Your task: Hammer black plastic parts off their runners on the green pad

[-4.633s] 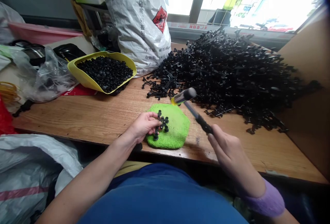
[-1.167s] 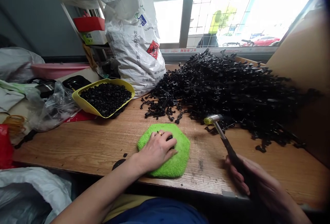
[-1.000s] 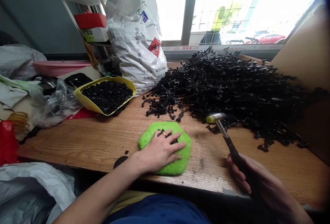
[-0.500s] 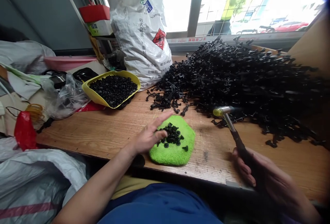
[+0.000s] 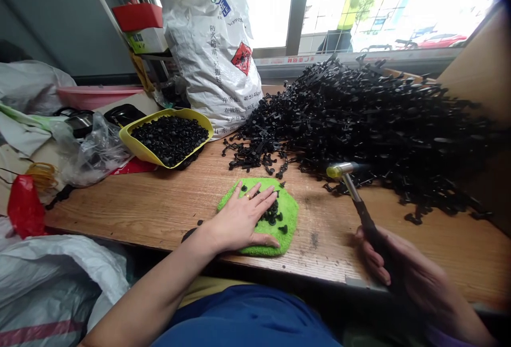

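Note:
My left hand (image 5: 243,219) lies palm down with fingers spread over a bright green cloth pad (image 5: 287,208). Small black plastic pieces (image 5: 273,215) sit on the pad, some covered by the hand. A ring shows on one finger. At the right, my right hand (image 5: 403,267) is wrapped round the dark handle of a small hammer (image 5: 353,187). The hammer's head is silver with a yellow face and is held up off the table, near the front of a large heap of black plastic parts (image 5: 351,118).
A yellow scoop (image 5: 143,150) full of black pieces rests on the wooden table (image 5: 159,200). Behind it stands a white printed sack (image 5: 211,59). Clear plastic bags (image 5: 96,150) and a red bag (image 5: 26,206) are at the left. The table's front edge runs close to my body.
My left hand has turned palm down and come down over the green pad and its pieces. A few pieces now lie left of the pad. My right hand still holds the hammer.

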`<state>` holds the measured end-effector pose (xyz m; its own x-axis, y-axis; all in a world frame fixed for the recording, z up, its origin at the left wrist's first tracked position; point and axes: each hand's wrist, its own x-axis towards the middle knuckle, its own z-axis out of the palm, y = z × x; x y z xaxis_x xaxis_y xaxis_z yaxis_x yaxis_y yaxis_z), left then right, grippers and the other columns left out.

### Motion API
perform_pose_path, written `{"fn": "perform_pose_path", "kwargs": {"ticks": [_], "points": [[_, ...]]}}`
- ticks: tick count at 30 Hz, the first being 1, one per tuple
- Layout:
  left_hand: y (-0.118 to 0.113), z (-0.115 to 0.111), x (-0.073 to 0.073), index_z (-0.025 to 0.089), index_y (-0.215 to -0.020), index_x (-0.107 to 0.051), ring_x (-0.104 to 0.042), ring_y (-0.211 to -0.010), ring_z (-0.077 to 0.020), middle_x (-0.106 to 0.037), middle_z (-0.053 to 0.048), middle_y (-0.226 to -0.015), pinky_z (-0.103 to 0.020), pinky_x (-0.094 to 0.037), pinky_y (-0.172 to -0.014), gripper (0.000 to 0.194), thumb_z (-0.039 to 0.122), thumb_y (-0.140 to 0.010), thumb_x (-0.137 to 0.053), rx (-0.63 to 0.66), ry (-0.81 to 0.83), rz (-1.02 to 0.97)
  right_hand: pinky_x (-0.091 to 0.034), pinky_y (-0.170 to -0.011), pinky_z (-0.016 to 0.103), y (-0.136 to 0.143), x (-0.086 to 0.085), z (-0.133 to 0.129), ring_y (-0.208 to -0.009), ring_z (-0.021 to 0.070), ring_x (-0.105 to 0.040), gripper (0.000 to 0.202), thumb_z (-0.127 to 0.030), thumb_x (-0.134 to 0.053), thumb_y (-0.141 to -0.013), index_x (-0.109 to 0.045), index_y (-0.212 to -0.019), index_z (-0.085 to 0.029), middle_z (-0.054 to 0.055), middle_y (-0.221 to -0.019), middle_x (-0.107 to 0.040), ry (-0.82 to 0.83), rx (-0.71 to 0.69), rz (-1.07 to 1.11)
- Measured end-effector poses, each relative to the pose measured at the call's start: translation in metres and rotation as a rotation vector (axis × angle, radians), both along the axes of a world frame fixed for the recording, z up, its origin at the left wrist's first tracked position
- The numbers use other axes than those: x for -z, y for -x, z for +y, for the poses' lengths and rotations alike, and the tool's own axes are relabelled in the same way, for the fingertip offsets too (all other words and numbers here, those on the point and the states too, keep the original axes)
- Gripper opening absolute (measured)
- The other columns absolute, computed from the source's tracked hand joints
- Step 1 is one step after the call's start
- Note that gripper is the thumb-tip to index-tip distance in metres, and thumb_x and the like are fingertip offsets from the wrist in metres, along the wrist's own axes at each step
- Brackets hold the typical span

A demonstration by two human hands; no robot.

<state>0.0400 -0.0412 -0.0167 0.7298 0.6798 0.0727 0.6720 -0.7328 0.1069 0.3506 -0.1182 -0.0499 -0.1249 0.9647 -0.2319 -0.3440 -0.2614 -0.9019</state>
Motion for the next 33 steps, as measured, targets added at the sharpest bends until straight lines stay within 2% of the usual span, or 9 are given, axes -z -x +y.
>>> {"fn": "perform_pose_path", "kwargs": {"ticks": [5, 10, 17, 24, 27, 29, 31, 33], "points": [[0.005, -0.002, -0.004, 0.027, -0.143, -0.010, -0.011, -0.136, -0.0289, -0.019, -0.007, -0.148, -0.053, -0.004, -0.107, 0.086, 0.071, -0.074, -0.035, 0.023, 0.010, 0.023, -0.031, -0.038, 0.019, 0.001, 0.000, 0.000, -0.043, 0.0081, -0.037, 0.026, -0.039, -0.049, -0.082, -0.061, -0.089, -0.016, 0.001, -0.058, -0.046, -0.013, 0.012, 0.014], [0.012, -0.006, -0.007, 0.030, -0.142, -0.015, -0.011, -0.136, -0.0316, -0.019, -0.007, -0.149, -0.056, -0.005, -0.106, 0.085, 0.070, -0.072, -0.042, 0.002, 0.041, 0.038, -0.030, -0.037, 0.018, 0.003, 0.000, 0.000, -0.041, 0.0071, -0.035, 0.025, -0.037, -0.048, -0.083, -0.060, -0.088, -0.015, 0.001, -0.056, -0.046, -0.010, 0.055, 0.039], [0.007, 0.011, -0.004, 0.032, -0.142, -0.013, -0.008, -0.135, -0.0358, -0.009, -0.009, -0.150, -0.058, -0.005, -0.105, 0.098, 0.074, -0.062, -0.050, -0.021, 0.093, 0.053, -0.034, -0.041, 0.020, -0.004, 0.003, 0.002, -0.044, 0.0087, -0.039, 0.026, -0.038, -0.045, -0.086, -0.058, -0.095, -0.017, 0.000, -0.060, -0.047, -0.061, -0.052, 0.034], [0.005, 0.020, -0.018, 0.037, -0.141, -0.012, -0.007, -0.134, -0.0390, -0.006, -0.008, -0.151, -0.066, -0.001, -0.099, 0.097, 0.070, -0.061, -0.056, 0.009, 0.178, 0.097, -0.034, -0.042, 0.021, -0.006, 0.004, 0.001, -0.044, 0.0088, -0.039, 0.026, -0.037, -0.043, -0.088, -0.057, -0.097, -0.017, -0.001, -0.061, -0.047, -0.056, -0.038, 0.047], [0.002, 0.024, -0.027, 0.032, -0.141, -0.018, -0.015, -0.134, -0.0340, -0.017, -0.010, -0.149, -0.060, -0.008, -0.103, 0.080, 0.062, -0.074, -0.049, -0.037, 0.135, -0.052, -0.033, -0.041, 0.020, -0.005, 0.003, 0.002, -0.044, 0.0080, -0.039, 0.025, -0.037, -0.045, -0.087, -0.057, -0.095, -0.016, -0.001, -0.060, -0.048, -0.066, -0.048, 0.061], [-0.008, 0.033, -0.033, 0.024, -0.135, -0.037, -0.034, -0.126, -0.0277, -0.039, -0.011, -0.139, -0.048, -0.023, -0.104, 0.057, 0.052, -0.085, -0.041, -0.085, 0.045, -0.213, -0.032, -0.041, 0.019, -0.005, 0.003, 0.002, -0.044, 0.0077, -0.041, 0.025, -0.036, -0.045, -0.087, -0.056, -0.094, -0.016, 0.000, -0.060, -0.048, -0.084, -0.056, 0.061], [-0.028, 0.048, -0.038, 0.018, -0.115, -0.057, -0.052, -0.105, -0.0223, -0.059, -0.010, -0.114, -0.037, -0.039, -0.093, 0.040, 0.041, -0.088, -0.038, -0.103, -0.008, -0.308, -0.031, -0.041, 0.019, -0.006, 0.004, 0.003, -0.044, 0.0079, -0.041, 0.024, -0.035, -0.044, -0.088, -0.056, -0.094, -0.015, 0.000, -0.060, -0.048, -0.107, -0.049, 0.064], [-0.056, 0.065, -0.040, 0.016, -0.094, -0.065, -0.058, -0.085, -0.0186, -0.065, -0.007, -0.092, -0.031, -0.044, -0.079, 0.028, 0.031, -0.086, -0.043, -0.052, 0.013, -0.303, -0.031, -0.041, 0.020, -0.007, 0.005, 0.003, -0.043, 0.0083, -0.042, 0.023, -0.033, -0.043, -0.088, -0.055, -0.094, -0.014, 0.000, -0.059, -0.048, -0.118, -0.021, 0.099]]}}
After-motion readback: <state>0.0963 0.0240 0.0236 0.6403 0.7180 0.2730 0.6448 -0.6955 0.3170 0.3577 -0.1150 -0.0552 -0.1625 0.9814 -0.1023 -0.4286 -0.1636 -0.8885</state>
